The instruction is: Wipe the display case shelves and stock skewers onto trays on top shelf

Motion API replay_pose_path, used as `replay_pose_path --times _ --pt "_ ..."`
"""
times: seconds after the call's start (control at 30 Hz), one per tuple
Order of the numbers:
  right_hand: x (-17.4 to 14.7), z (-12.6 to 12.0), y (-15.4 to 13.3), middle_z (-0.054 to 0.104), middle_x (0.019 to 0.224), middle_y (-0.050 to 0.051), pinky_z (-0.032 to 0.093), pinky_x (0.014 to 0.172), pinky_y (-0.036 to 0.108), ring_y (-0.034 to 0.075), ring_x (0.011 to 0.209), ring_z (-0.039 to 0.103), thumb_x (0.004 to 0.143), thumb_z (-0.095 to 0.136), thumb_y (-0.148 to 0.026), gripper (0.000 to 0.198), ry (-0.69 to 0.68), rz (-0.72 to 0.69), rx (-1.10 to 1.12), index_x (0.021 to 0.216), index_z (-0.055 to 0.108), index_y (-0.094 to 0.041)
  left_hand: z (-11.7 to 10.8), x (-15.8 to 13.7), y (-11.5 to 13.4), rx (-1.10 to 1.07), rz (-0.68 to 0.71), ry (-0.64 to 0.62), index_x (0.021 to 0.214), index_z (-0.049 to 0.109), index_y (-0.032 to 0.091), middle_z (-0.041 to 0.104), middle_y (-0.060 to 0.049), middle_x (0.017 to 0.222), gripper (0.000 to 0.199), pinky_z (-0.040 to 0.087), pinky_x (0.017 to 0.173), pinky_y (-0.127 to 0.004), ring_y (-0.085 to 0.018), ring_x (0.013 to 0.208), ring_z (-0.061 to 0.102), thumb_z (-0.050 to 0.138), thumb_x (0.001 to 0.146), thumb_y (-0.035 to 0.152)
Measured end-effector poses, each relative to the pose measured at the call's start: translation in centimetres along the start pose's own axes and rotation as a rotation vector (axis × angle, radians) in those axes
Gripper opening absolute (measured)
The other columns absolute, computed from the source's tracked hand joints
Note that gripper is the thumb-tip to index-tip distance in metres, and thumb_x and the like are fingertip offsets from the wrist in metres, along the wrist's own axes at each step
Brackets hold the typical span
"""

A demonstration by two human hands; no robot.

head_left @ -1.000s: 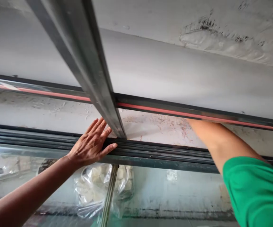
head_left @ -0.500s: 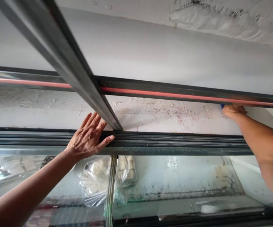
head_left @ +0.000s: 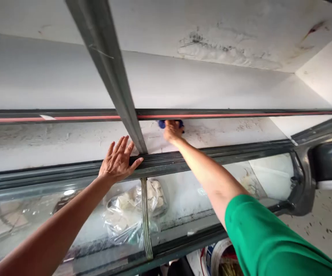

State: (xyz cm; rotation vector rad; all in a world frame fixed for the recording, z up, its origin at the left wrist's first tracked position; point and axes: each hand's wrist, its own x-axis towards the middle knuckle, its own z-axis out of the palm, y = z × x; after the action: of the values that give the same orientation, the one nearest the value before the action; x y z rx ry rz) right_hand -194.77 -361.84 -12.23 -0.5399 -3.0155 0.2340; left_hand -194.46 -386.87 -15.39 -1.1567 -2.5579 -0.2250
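I look into the top of a glass display case. My left hand (head_left: pixel 119 161) lies flat, fingers spread, on the dark sliding-door track (head_left: pixel 212 155) next to a grey metal crossbar (head_left: pixel 117 84). My right hand (head_left: pixel 172 131) reaches deeper in, closed on a small blue object (head_left: pixel 162 123) that presses on the stained white inner surface (head_left: pixel 68 138), just under the rail with the red stripe (head_left: pixel 240 114). Most of the blue object is hidden by my fingers.
Behind the glass front (head_left: pixel 25 214) lies a clear plastic bag with pale contents (head_left: pixel 131 211). A vertical glass joint (head_left: pixel 145 218) splits the panes. The case's dark corner frame (head_left: pixel 304 180) is at right, with a speckled floor (head_left: pixel 327 222) and a bucket (head_left: pixel 217 257) below.
My right hand has slid left along the white surface with the blue object, from the far right to just right of the crossbar. The view shifted right. My left hand stayed on the track.
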Motion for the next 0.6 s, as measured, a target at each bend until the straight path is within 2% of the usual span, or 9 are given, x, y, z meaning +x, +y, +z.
replay_pose_path --times 0.07,0.17,0.23,0.33,0.4,0.47,0.53,0.6 --pt "-0.5 0.1 -1.6 0.042 0.139 0.006 0.034 0.094 0.056 0.030 0.122 0.035 0.087 0.034 -0.019 0.042 -0.006 -0.144 0.061 0.127 0.044 -0.026 0.0 0.2 0.0 -0.009 -0.008 0.009 0.143 0.032 0.012 0.026 -0.020 0.152 0.071 0.016 0.116 -0.051 -0.030 0.143 0.017 0.037 0.088 0.056" --pt "-2.1 -0.2 -1.3 0.040 0.143 0.001 0.033 0.097 0.054 0.028 0.123 0.034 0.088 0.035 -0.020 0.042 -0.032 -0.388 0.094 0.128 0.046 -0.028 -0.1 0.4 0.1 -0.017 -0.020 0.004 0.141 0.035 0.011 0.030 -0.021 0.151 0.070 0.017 0.116 -0.050 -0.031 0.142 0.021 0.034 0.088 0.056" --pt "-3.6 -0.7 0.5 0.041 0.143 0.000 0.034 0.097 0.051 0.026 0.124 0.034 0.087 0.036 -0.017 0.043 -0.099 -0.533 0.103 0.126 0.050 -0.029 -0.4 0.5 0.3 -0.018 -0.035 -0.013 0.140 0.038 0.010 0.031 -0.021 0.150 0.069 0.016 0.116 -0.049 -0.031 0.141 0.023 0.032 0.089 0.056" --pt "-5.9 -1.9 5.2 0.047 0.138 -0.002 0.036 0.097 0.043 0.021 0.120 0.039 0.082 0.037 -0.008 0.046 -0.162 -0.675 0.127 0.119 0.057 -0.026 -0.8 0.5 0.6 0.001 -0.039 -0.072 0.139 0.038 0.008 0.031 -0.020 0.150 0.069 0.015 0.117 -0.047 -0.031 0.141 0.023 0.033 0.089 0.056" --pt "-7.0 -2.8 9.3 0.053 0.132 -0.001 0.036 0.098 0.037 0.019 0.115 0.043 0.077 0.037 -0.003 0.049 -0.153 -0.664 0.129 0.115 0.061 -0.023 -0.9 0.5 0.7 0.027 -0.040 -0.099 0.139 0.037 0.007 0.031 -0.021 0.150 0.070 0.014 0.117 -0.047 -0.030 0.142 0.022 0.033 0.090 0.056" --pt "-7.6 -3.8 13.6 0.057 0.125 0.003 0.035 0.098 0.032 0.017 0.111 0.046 0.073 0.038 0.001 0.050 -0.159 -0.589 0.129 0.110 0.065 -0.019 -0.8 0.5 0.7 0.045 -0.049 -0.100 0.141 0.035 0.008 0.031 -0.021 0.149 0.070 0.014 0.117 -0.046 -0.030 0.142 0.022 0.033 0.090 0.055" --pt "-7.7 -5.1 17.3 0.061 0.118 0.007 0.036 0.096 0.028 0.015 0.107 0.051 0.071 0.037 0.005 0.048 -0.172 -0.462 0.208 0.103 0.067 -0.014 -0.6 0.5 0.6 0.044 -0.055 -0.096 0.144 0.031 0.010 0.033 -0.020 0.149 0.070 0.013 0.117 -0.046 -0.029 0.142 0.023 0.034 0.090 0.055" --pt "-7.5 -6.6 19.6 0.064 0.108 0.011 0.041 0.088 0.027 0.014 0.094 0.057 0.074 0.038 0.004 0.043 -0.182 -0.278 0.407 0.104 0.065 -0.011 -0.5 0.5 0.6 0.028 -0.063 -0.085 0.146 0.028 0.013 0.033 -0.019 0.149 0.071 0.014 0.117 -0.047 -0.029 0.142 0.023 0.035 0.089 0.055"
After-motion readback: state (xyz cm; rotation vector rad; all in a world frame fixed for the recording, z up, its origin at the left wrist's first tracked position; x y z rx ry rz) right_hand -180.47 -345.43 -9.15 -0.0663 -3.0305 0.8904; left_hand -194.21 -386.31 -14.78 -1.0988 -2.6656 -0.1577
